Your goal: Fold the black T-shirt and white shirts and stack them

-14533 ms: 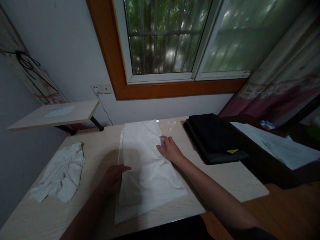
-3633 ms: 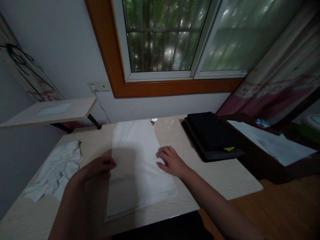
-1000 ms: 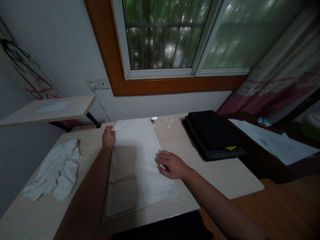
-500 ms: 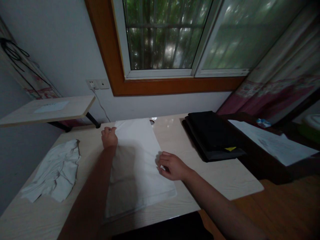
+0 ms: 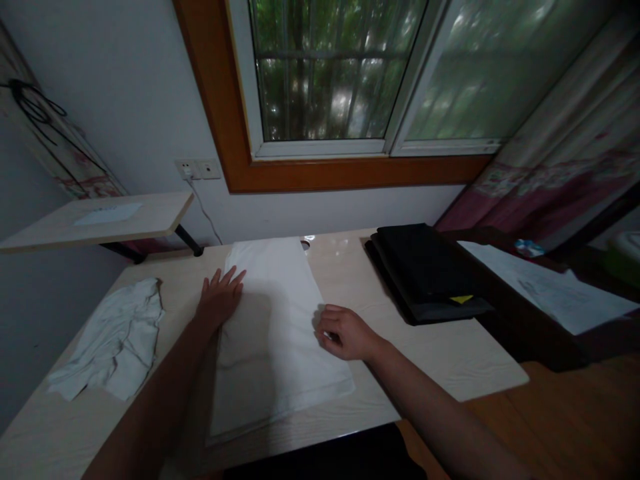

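A white cloth (image 5: 287, 333), folded into a long rectangle, lies flat on the pale wooden desk (image 5: 430, 367). Fingers spread, my left hand (image 5: 220, 297) rests on the cloth's left edge toward its far end. My right hand (image 5: 343, 331) is at the right edge, thumb and fingers curled together in a pinch on the cloth; the fingertips are partly hidden. Shadow falls across the cloth's left half. Off to the left, a crumpled white cloth (image 5: 113, 340) lies apart from both hands.
A stack of black folded items (image 5: 425, 270) with a yellow tag sits on the desk's right. At the back left stands a raised shelf (image 5: 145, 223) on black legs. A cable (image 5: 203, 207) runs from the wall socket behind the desk. White paper (image 5: 545, 287) lies farther right.
My left hand has let go of the cloth's far left corner, moved slightly nearer and spread its fingers flat on the edge. My right hand stays where it was.
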{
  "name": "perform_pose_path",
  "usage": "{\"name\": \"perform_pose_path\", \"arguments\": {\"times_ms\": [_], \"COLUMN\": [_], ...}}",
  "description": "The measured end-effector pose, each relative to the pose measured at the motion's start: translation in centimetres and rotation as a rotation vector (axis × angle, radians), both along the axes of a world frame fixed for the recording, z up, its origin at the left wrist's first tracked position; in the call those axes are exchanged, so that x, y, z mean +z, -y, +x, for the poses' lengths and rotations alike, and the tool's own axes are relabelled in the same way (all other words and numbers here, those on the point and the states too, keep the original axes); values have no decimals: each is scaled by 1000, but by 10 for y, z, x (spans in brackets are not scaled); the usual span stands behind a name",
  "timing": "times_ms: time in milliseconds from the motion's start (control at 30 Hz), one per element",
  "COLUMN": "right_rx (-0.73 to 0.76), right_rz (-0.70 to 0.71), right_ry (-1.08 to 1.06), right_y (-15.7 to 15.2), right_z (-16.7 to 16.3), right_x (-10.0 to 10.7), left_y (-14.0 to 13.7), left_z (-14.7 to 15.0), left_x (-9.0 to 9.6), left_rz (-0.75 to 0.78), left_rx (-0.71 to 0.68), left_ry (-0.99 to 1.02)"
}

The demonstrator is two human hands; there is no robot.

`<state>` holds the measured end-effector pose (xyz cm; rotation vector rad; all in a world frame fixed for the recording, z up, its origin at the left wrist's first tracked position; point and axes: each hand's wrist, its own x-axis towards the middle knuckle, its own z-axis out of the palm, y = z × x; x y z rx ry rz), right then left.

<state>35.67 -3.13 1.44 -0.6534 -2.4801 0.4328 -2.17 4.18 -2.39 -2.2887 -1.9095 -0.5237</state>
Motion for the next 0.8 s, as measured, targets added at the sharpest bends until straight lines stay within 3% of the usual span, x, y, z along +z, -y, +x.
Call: {"name": "perform_pose_path", "arguments": {"times_ms": [267,467,800], "right_rx": [-18,-59,-413], "right_rz": [-22,-64,19], "right_ry": [-57,-137,-104], "right_y": [-2,-5,-28], "right_z": [2,6,29], "right_x": [-4,-7,-19], "left_y": [42,56,55], "left_z": [-42,-53,-50], "left_x": [-5,-1,2], "left_rz": [-78,-133,-21], "left_rx": [-204,-330,-463], "left_ry": [43,55,122]}}
